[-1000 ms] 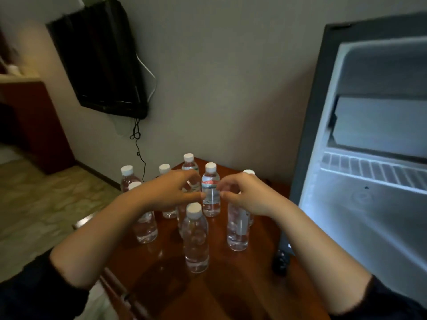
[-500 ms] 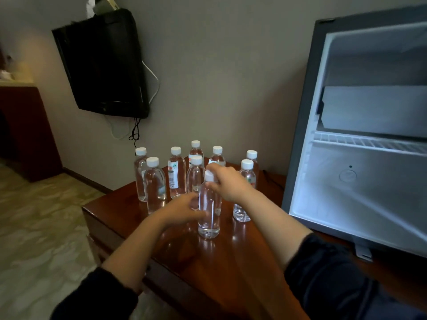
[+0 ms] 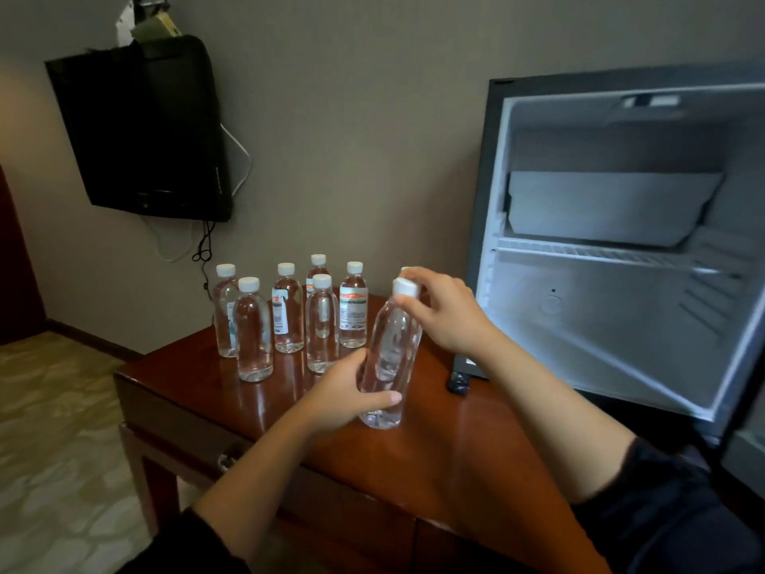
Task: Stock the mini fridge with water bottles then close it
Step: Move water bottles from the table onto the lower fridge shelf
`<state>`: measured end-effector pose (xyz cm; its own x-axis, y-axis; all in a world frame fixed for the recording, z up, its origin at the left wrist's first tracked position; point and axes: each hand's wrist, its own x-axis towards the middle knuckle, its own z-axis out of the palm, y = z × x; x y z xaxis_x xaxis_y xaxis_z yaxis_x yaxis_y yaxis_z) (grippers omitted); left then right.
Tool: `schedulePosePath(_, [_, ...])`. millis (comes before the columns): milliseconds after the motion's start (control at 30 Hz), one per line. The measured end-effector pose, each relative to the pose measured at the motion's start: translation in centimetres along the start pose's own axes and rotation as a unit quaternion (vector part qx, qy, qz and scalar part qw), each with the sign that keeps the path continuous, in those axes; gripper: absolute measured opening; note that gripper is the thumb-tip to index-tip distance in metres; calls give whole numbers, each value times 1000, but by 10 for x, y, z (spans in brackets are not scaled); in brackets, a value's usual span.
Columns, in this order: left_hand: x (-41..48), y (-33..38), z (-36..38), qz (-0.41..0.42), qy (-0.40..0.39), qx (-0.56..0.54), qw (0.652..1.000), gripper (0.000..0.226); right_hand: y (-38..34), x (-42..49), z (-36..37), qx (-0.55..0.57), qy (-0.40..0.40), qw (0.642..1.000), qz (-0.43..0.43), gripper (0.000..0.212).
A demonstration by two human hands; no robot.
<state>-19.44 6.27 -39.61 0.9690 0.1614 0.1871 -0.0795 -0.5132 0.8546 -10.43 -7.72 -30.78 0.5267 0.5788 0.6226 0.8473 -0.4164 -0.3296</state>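
Currently one bottle point(image 3: 391, 354) is held in both hands over the table point(image 3: 455, 457), tilted with its cap toward the right. Its lower body is wrapped by the left hand point(image 3: 343, 397), fingers and thumb curled round it. Its white cap point(image 3: 405, 287) is pinched by the fingertips of the right hand point(image 3: 449, 314). Whether its base touches the tabletop cannot be told. Six more bottles point(image 3: 288, 316) are stood upright in a cluster just behind, toward the wall, and another cap is glimpsed behind the right hand. The fridge point(image 3: 612, 308) is set to the right, its front open, a wire shelf point(image 3: 600, 252) seen inside. A small dark object point(image 3: 458, 385) is laid on the table near the fridge's corner. A TV point(image 3: 145, 130) is mounted on the wall at left.
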Motion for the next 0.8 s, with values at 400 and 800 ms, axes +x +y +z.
schedulePosePath(400, [12, 56, 62, 87, 4, -60, 994, 33, 19, -57, -78, 262, 26, 958, 109, 35])
schedulePosePath(800, [76, 89, 128, 107, -86, -44, 990, 45, 104, -90, -100, 231, 17, 958, 169, 43])
